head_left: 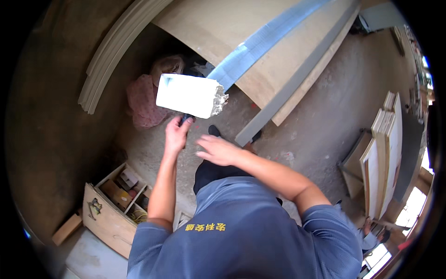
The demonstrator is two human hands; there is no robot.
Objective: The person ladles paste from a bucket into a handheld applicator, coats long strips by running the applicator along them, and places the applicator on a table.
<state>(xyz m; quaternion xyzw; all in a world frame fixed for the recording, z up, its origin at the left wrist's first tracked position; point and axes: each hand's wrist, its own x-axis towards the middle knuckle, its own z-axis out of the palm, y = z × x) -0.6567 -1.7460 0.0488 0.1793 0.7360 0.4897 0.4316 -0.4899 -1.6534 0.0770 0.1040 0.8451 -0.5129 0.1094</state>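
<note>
My left hand [175,136] is closed round a short dark handle [186,117]. Above it is a bright white rectangular block [185,95], overexposed on its face, with a ragged, crusty grey right end. What kind of tool or block it is, I cannot make out. To the right, my right hand [217,149] has its fingers stretched out and slightly blurred, with nothing in them. It hovers in front of my body, apart from the block. Behind the block, a long blue-grey strip [251,52] lies across a large tan board [274,69].
A grey bar [297,88] runs along the board's right edge. Long pale mouldings [111,51] lean at the far left. A pink bag [144,100] sits under the board. At lower left stands a wooden box [109,218] with compartments. Panels [383,153] are stacked right; another person [370,239] is at lower right.
</note>
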